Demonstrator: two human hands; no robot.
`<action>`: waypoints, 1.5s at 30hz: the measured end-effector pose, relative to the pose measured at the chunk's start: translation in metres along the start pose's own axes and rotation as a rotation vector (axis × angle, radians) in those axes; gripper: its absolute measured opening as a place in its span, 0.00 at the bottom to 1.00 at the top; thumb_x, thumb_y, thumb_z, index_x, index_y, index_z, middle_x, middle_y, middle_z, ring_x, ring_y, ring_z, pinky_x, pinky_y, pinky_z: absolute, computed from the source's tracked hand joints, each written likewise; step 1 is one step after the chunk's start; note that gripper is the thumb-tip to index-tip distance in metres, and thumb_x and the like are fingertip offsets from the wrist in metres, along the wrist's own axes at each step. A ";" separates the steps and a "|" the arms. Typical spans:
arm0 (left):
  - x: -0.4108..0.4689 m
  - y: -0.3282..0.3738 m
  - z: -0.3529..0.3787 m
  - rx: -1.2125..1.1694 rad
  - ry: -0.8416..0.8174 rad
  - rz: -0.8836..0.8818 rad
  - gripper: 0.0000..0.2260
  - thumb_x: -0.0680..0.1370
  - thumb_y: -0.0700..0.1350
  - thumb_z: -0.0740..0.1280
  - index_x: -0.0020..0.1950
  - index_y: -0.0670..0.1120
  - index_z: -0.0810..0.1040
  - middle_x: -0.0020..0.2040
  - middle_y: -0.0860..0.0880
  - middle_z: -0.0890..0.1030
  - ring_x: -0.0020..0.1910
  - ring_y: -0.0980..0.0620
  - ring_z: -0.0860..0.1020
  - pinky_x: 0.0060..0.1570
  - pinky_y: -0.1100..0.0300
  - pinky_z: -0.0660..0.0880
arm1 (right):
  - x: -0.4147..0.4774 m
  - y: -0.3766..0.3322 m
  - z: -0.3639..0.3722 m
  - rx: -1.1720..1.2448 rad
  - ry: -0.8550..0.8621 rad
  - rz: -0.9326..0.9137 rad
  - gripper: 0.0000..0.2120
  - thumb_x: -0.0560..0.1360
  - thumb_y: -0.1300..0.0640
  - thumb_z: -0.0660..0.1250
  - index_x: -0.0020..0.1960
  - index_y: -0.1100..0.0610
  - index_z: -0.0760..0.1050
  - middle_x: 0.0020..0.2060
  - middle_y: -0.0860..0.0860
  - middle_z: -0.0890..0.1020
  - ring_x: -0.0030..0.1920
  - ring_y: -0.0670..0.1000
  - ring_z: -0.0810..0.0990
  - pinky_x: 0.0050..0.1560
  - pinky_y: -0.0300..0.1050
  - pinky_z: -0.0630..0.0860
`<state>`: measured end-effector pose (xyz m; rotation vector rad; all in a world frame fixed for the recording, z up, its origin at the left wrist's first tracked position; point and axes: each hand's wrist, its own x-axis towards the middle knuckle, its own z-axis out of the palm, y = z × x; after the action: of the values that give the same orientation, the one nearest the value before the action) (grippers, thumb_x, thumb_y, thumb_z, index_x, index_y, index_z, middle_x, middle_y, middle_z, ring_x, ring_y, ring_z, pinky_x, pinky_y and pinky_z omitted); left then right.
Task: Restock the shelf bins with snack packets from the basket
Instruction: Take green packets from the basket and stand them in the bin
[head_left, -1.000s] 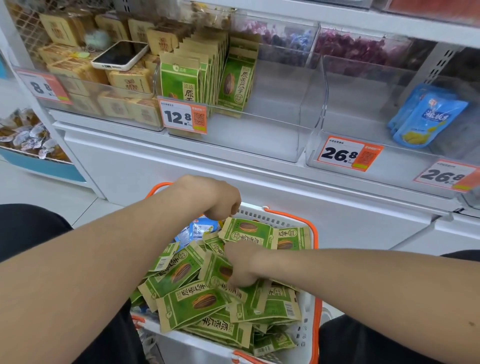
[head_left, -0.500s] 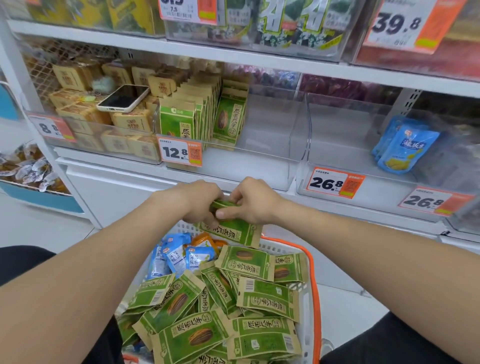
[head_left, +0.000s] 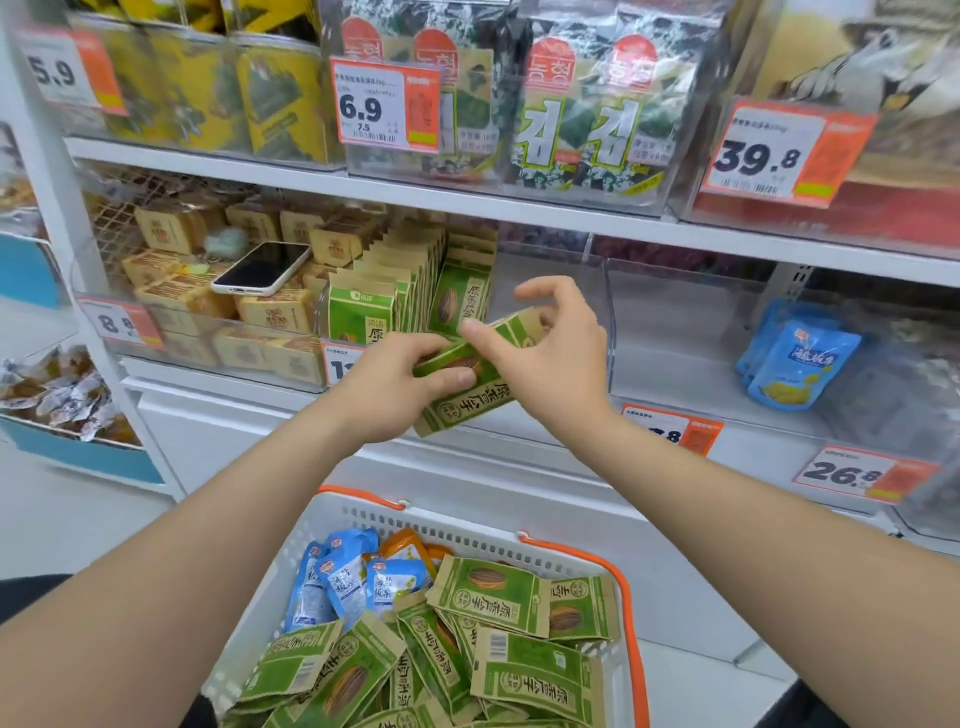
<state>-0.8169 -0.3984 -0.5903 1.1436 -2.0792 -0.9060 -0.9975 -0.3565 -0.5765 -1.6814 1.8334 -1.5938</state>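
A small stack of green snack packets (head_left: 470, 395) is held up in front of the middle shelf. My left hand (head_left: 395, 384) grips its left end with fingers curled round it. My right hand (head_left: 550, 353) holds the right end, thumb on top and index finger lifted. Just behind stands the clear shelf bin (head_left: 550, 291) with a row of the same green packets (head_left: 405, 296) upright in its left half and bare room on the right. Below, the white basket (head_left: 363, 519) with orange handles holds several green packets (head_left: 498, 644) and some blue ones (head_left: 353, 577).
A phone (head_left: 262, 267) lies on tan boxes in the bin to the left. The bin on the right holds blue pouches (head_left: 795, 358). Seaweed packs (head_left: 571, 104) fill the shelf above. Orange price tags line the shelf edges.
Both hands rose from the basket to the shelf bin's front, carrying the green packets picked out of it. The view tilted up, revealing the upper shelf.
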 end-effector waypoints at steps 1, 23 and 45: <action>0.002 0.001 0.002 -0.031 0.043 -0.012 0.05 0.82 0.50 0.70 0.54 0.50 0.84 0.46 0.51 0.87 0.49 0.50 0.84 0.54 0.47 0.81 | 0.003 -0.002 0.002 0.055 0.042 0.066 0.27 0.65 0.35 0.79 0.57 0.43 0.73 0.41 0.43 0.82 0.49 0.48 0.82 0.51 0.49 0.78; 0.051 -0.016 0.005 0.936 0.514 0.008 0.25 0.71 0.47 0.73 0.67 0.48 0.72 0.76 0.40 0.62 0.72 0.35 0.62 0.64 0.37 0.64 | 0.111 0.061 0.079 0.051 -0.164 0.472 0.15 0.77 0.54 0.73 0.58 0.56 0.71 0.56 0.55 0.81 0.56 0.57 0.81 0.59 0.55 0.81; 0.086 -0.027 0.004 1.053 0.460 -0.116 0.15 0.75 0.57 0.64 0.58 0.53 0.79 0.76 0.42 0.58 0.69 0.33 0.62 0.65 0.36 0.62 | 0.169 0.060 0.141 -0.389 -0.315 0.511 0.64 0.58 0.51 0.89 0.80 0.67 0.53 0.69 0.58 0.76 0.67 0.59 0.78 0.60 0.55 0.82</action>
<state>-0.8465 -0.4833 -0.5997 1.7604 -2.0754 0.5094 -0.9888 -0.5840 -0.5964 -1.3259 2.2481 -0.7645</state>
